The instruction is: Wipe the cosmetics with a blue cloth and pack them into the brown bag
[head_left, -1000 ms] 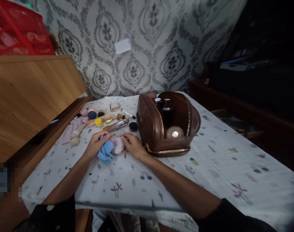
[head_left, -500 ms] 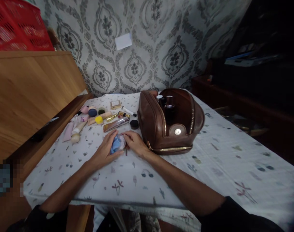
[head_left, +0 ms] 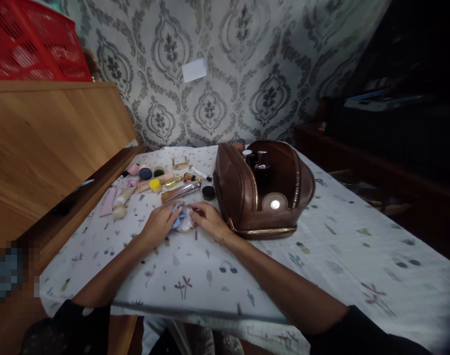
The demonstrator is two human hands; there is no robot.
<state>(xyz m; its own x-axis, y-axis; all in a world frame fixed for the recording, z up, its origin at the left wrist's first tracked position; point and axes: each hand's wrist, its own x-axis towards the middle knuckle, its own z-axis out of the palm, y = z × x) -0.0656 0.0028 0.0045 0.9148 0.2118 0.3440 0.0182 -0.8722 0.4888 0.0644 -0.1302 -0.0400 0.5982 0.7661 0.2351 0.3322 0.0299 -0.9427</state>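
Note:
My left hand (head_left: 158,224) is closed on a small light-blue cloth (head_left: 176,219), pressed against the left side of a round clear container (head_left: 187,223). My right hand (head_left: 210,222) pinches the container's right rim with thumb and fingers. Both hands are just above the table, left of a brown leather cosmetic bag (head_left: 243,212). The bag gapes at the top, and dark bottles with shiny caps (head_left: 262,160) stand inside it. Beyond my hands lie a black-lidded jar (head_left: 208,193) and a brownish tube with a silver cap (head_left: 180,191).
Several cosmetics are spread at the left, among them a yellow-lidded jar (head_left: 155,185), a pink tube (head_left: 108,201) and a white brush (head_left: 200,172). A patterned cloth covers the table (head_left: 165,291). A wooden panel (head_left: 58,133) with a red basket (head_left: 36,44) borders the left.
My left hand has turned knuckles-up, and the blue cloth has shifted to the container's left edge, exposing more of the container. The camera view has shifted slightly.

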